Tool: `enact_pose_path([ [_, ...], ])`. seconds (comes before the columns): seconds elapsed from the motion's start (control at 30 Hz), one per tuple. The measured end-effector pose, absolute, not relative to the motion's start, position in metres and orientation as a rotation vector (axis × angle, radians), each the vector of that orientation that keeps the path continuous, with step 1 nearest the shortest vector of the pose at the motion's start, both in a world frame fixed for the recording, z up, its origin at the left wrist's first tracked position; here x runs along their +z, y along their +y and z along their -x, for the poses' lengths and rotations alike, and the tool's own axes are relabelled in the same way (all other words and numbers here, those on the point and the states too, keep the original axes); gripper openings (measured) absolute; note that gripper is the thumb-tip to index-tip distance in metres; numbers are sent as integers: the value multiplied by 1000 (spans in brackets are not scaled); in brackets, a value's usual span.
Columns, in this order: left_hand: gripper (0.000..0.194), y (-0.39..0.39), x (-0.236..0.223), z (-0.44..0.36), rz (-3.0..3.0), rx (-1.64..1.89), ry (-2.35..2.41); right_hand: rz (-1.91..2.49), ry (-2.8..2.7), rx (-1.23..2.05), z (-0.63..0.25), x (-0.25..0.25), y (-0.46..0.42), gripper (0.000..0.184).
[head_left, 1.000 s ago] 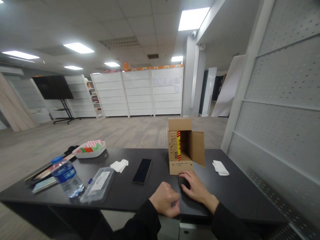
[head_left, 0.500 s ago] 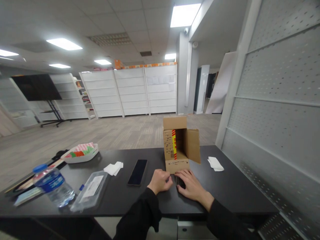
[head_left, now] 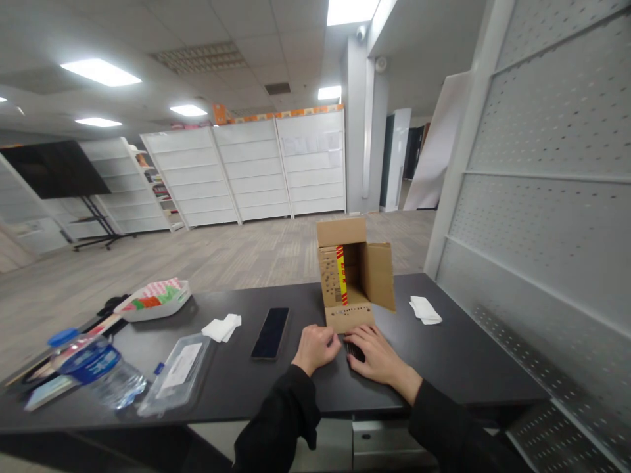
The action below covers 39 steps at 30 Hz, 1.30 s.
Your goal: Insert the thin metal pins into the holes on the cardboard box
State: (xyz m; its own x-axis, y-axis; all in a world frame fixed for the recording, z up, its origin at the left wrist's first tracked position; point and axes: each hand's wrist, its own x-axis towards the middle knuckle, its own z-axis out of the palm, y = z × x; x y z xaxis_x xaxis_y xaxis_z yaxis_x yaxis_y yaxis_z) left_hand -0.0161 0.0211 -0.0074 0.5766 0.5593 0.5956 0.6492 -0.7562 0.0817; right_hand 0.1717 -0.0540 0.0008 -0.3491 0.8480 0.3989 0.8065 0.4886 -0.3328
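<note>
An office (white shelving units (head_left: 244,171), ceiling light panels (head_left: 102,72)).

— Any way through on the left?
— Yes, along the bare strip of black tabletop (head_left: 444,364) between the smartphone (head_left: 271,333) and the left hand (head_left: 315,348).
— And farther left?
— Tighter: past tissues (head_left: 221,328), then a plastic case (head_left: 177,374), a bottle (head_left: 98,368), and a basket (head_left: 167,313) at far left.
— Straight into the cardboard box (head_left: 330,277)?
— Crowded by both hands near the open front, right hand (head_left: 377,355) included. Side flap (head_left: 380,276) jutting right.
— Right side?
— Wide bare surface at near right, with a low folded tissue (head_left: 424,310) farther back and a perforated panel (head_left: 547,144) beyond the table edge.
</note>
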Motion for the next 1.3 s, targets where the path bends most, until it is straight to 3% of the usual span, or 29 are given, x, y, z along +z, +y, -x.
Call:
enact_pose_path([
  [0.57,22,19,-9,14,2574,-889,-1213,1345,-2208,112,-172,-1,-52,23],
  [1.0,25,22,-9,14,2623,-905,-1136,1281,-2144,111,-177,-5,-49,32],
  [1.3,28,23,-9,15,2661,-875,-1235,1155,-1709,177,-179,-18,-20,30],
])
